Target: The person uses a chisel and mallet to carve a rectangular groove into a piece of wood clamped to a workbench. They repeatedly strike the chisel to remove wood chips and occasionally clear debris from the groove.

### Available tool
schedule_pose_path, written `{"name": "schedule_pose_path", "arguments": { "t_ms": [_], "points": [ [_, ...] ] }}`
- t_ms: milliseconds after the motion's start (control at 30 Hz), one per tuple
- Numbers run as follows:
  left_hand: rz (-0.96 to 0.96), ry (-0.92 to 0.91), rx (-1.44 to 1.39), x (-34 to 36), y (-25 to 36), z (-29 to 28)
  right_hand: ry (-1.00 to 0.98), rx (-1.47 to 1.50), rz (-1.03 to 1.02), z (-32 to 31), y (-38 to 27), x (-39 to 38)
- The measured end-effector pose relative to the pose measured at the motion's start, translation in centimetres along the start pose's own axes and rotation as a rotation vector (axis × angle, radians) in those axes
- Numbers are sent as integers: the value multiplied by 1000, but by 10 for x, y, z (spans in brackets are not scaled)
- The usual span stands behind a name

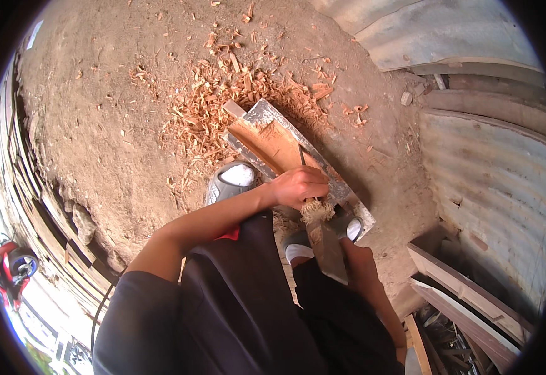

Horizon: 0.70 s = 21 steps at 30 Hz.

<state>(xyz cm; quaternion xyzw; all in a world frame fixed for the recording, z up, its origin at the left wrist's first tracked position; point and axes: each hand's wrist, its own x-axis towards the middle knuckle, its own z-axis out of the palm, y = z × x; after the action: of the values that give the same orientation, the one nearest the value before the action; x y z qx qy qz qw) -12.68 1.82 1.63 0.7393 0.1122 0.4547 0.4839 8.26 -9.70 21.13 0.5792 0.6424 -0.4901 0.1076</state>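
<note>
A long wooden piece point(266, 117) with a hollowed, fresh orange inside and worn whitish edges lies on the ground between my feet. My left hand point(301, 186) is closed around a chisel, whose thin dark blade point(302, 155) points into the hollow. Below the fist the chisel's frayed, splintered handle end point(318, 211) sticks out. Close to that end is a blocky, greyish wooden mallet point(328, 253), gripped by my right hand point(361, 265); its fingers are partly hidden behind the block. Whether mallet and handle touch, I cannot tell.
Curled wood shavings point(204, 103) cover the dirt around the far end. My grey shoe point(226, 181) stands against the piece's left side. Corrugated metal sheets point(488, 181) line the right, above a wooden trough-like box point(466, 290). Stacked boards point(41, 206) run along the left.
</note>
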Motion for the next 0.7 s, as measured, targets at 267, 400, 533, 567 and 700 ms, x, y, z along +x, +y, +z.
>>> {"name": "schedule_pose_path", "arguments": {
  "t_ms": [267,400,533,567,700],
  "points": [
    [-55,53,13,3,-2,3,113,-3,59,3,-6,-9],
    [-34,40,8,6,-1,4,191,228,65,-1,-7,10],
    [-42,58,79,1,-4,4,219,21,128,-9,-21,-9],
    [-68,70,72,1,-4,5,192,-62,133,-8,-13,-16],
    [-122,82,41,11,-2,4,280,289,196,8,-1,-1]
  ]
}}
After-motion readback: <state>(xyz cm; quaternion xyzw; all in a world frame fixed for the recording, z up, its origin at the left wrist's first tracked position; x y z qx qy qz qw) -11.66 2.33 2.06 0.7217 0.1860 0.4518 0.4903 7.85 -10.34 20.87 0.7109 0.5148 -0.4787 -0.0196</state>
